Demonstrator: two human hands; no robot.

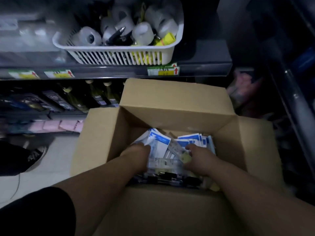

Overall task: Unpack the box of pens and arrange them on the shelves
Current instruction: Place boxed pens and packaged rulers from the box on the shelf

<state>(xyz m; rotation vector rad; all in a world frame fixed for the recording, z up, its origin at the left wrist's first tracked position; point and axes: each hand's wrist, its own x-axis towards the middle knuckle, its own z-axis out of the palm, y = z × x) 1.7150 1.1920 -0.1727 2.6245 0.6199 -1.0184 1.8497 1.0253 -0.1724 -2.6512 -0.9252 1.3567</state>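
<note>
Both hands deep in open cardboard box (179,103) at lower centre: left hand (138,153) and right hand (198,159) closing on blue-and-white pen packs (161,142), grip unclear; unpacking step, next lift toward shelf (204,67) above.

Tan cardboard box (173,106), blue-and-white pen packs (160,142), white slotted basket (119,53), yellow-green shelf labels (162,71)
</note>
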